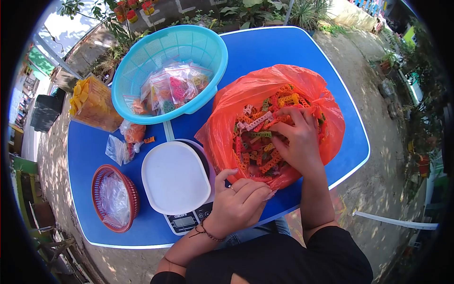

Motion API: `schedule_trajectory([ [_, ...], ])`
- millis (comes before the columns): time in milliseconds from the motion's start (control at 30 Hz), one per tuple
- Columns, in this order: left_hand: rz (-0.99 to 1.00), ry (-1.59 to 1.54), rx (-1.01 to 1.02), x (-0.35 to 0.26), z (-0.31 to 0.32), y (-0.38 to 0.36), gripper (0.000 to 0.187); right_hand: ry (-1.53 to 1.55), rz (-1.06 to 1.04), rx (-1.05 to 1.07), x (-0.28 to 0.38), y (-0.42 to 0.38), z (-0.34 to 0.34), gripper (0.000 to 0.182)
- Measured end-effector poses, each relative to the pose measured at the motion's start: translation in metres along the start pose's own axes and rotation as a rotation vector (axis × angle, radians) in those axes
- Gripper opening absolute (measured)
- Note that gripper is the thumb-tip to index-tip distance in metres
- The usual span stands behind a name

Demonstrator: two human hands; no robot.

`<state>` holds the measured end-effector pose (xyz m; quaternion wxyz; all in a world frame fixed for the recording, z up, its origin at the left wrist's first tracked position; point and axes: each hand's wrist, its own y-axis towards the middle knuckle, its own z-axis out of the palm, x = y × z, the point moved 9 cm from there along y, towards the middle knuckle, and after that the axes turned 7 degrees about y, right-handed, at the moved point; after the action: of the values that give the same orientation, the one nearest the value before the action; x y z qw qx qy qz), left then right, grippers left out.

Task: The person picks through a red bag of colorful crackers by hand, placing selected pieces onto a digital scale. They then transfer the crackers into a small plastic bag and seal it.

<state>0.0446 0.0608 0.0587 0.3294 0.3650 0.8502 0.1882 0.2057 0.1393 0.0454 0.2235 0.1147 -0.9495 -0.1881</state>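
Black cloth of the wearer's shirt (283, 260) comes nearest, just on the near side of an open red plastic bag (283, 75) filled with multicoloured, ladder-patterned crackers (272, 161). What matters most is inside the bag: the right hand (298, 135) reaches over its right rim, fingers bent down into the heap, with a green strip (261, 134) just left of the thumb and fingertips, its long axis running roughly crosswise. A gap shows between thumb and forefinger; whether they grip a piece, I cannot tell. Clearly the right hand is nearer the crackers, for the left hand (243, 201) rests at the bag's near rim, fingers curled and touching the film (whether they pinch it is hidden).

Beneath the bag is a blue table (336, 173) with a white edge, and bare tabletop shows to the bag's right. Left of the bag, close by, a white tray (175, 177) sits over a digital scale (182, 223); farther left stands a small red basket (135, 196) of clear plastic bags (113, 201). Beyond the bag's far-left side, a turquoise basket (142, 53) holds filled packets (177, 90), and past that lean yellow chips (85, 97) in clear wrapping.
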Motion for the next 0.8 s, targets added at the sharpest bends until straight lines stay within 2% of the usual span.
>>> schedule_trajectory([
  [233,-0.020,-0.022,-0.012,0.002,0.000,-0.002,0.010,0.108,0.125,-0.303,-0.024,-0.002,-0.027,0.017],
  [333,-0.016,-0.016,-0.012,0.001,-0.001,-0.001,0.010,-0.010,0.018,-0.305,-0.003,0.000,-0.026,0.015],
  [433,-0.002,-0.009,-0.016,0.000,0.000,-0.001,0.011,0.073,-0.131,-0.069,0.025,0.005,0.003,0.017],
  [567,0.003,0.005,-0.020,0.000,0.001,-0.002,0.011,0.015,-0.225,0.030,0.052,0.001,0.035,0.026],
  [633,0.004,0.005,-0.019,0.000,0.001,-0.002,0.011,0.006,-0.222,0.066,0.051,0.002,0.029,0.034],
  [800,0.000,0.015,-0.014,0.001,0.000,-0.001,0.010,0.030,-0.044,0.257,0.028,0.000,0.022,0.033],
])
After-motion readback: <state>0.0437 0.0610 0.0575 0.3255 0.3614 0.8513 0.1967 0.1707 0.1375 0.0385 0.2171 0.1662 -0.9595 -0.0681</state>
